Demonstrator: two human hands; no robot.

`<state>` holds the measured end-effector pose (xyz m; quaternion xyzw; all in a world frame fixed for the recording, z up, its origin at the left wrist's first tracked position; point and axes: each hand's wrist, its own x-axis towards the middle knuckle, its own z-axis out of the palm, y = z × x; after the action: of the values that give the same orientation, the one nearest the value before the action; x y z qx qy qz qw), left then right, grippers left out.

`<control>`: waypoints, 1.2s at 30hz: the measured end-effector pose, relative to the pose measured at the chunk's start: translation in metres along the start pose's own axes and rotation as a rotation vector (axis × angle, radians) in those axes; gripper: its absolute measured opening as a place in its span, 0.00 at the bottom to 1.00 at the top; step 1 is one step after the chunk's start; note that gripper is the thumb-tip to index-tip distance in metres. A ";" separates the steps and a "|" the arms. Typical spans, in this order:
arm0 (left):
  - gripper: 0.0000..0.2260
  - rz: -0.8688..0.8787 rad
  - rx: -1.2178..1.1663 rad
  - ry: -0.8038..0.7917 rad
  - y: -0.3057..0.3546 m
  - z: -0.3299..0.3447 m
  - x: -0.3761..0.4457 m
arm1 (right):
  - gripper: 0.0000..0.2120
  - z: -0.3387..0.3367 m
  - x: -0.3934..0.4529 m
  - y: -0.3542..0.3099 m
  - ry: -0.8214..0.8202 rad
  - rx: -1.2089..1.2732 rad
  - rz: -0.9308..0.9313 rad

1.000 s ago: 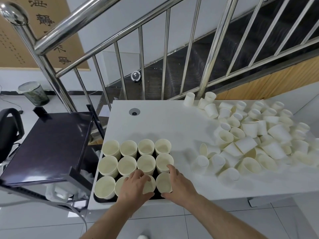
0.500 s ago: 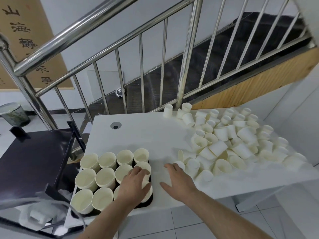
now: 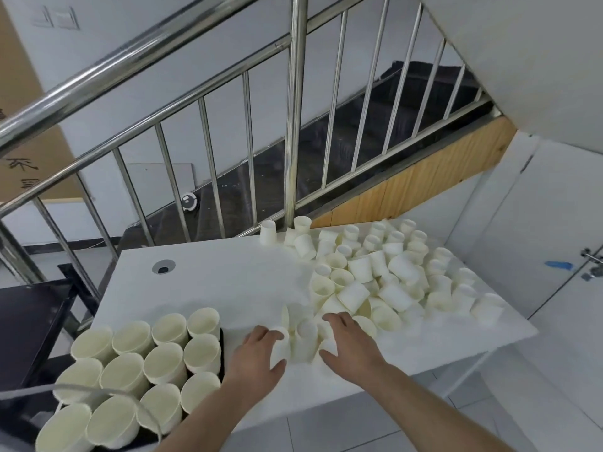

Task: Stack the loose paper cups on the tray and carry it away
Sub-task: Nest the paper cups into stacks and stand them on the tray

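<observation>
A black tray (image 3: pixel 222 352) at the table's near left corner holds several rows of upright cream paper cup stacks (image 3: pixel 166 363). A heap of loose paper cups (image 3: pixel 375 282), some upright and some tipped over, covers the right half of the white table (image 3: pixel 228 288). My left hand (image 3: pixel 257 360) grips an upside-down cup (image 3: pixel 281 345) at the heap's near edge, just right of the tray. My right hand (image 3: pixel 350 345) is beside it, fingers and thumb curled round another cup (image 3: pixel 323 339) that it mostly hides. One more cup (image 3: pixel 306 337) stands between the two hands.
A steel stair railing (image 3: pixel 295 125) runs right behind the table. A black side table (image 3: pixel 26 321) stands to the left, next to the tray. A cable hole (image 3: pixel 164 266) marks the tabletop. A white door with a latch (image 3: pixel 590 259) is at the right. A thin cable (image 3: pixel 98 391) crosses the tray's cups.
Both hands left the cups on the tray and moved right to the near edge of the loose heap, where each now closes round a cup. My view swung right and upward.
</observation>
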<state>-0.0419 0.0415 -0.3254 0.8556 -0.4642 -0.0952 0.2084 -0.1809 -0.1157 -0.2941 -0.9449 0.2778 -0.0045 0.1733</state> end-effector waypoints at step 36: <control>0.24 -0.417 -0.701 0.167 -0.046 0.018 0.077 | 0.13 0.032 0.133 -0.004 -0.235 0.760 0.273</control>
<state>0.0287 -0.0056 -0.3596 0.8132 -0.2018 -0.2180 0.5005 -0.0633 -0.1724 -0.3351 -0.7623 0.3577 0.0242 0.5388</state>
